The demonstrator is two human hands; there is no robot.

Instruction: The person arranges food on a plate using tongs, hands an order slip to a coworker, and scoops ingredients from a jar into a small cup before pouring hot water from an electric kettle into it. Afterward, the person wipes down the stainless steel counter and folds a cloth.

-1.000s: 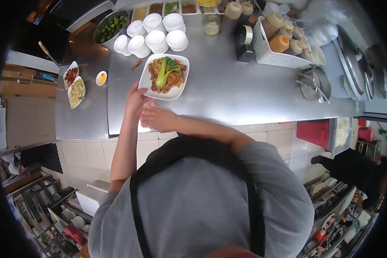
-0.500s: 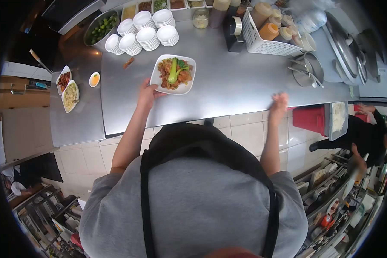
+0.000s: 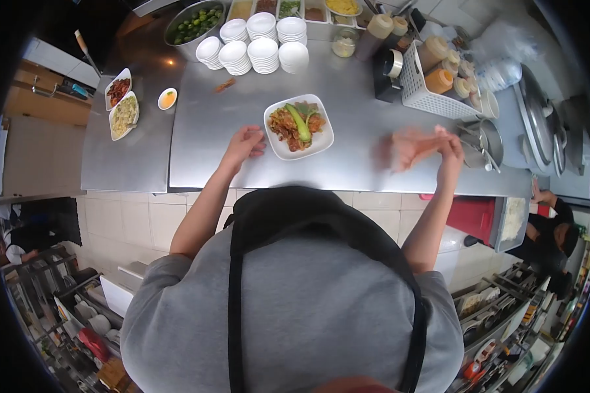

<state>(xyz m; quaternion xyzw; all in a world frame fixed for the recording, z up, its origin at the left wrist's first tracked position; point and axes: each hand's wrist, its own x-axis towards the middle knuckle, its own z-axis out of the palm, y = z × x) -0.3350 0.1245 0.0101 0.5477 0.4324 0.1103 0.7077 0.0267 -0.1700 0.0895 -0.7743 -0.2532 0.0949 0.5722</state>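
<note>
The white square plate [image 3: 273,145] of food stands on the steel counter, with a split green leafy vegetable [image 3: 299,124] lying over the saucy food. Just left of the plate is my left hand [image 3: 244,145], apart from it, its loosely bent fingers holding nothing. My right hand [image 3: 450,152] is over the counter's right part, closed on what looks like a cloth [image 3: 410,149]. This pinkish-brown thing is smeared by motion and stretches left from my fingers.
Stacked white saucers [image 3: 263,54] stand at the back beside a bowl of green fruit [image 3: 196,25]. A white basket [image 3: 432,98] of sauce bottles and a metal pot [image 3: 488,139] are at right. Two dishes [image 3: 124,116] and a small sauce cup [image 3: 167,99] sit left. Another person [image 3: 547,229] is at far right.
My left hand has let go of the plate, which now rests on the counter. My right hand has moved forward over the counter, with the blurred cloth now in it. The view has shifted.
</note>
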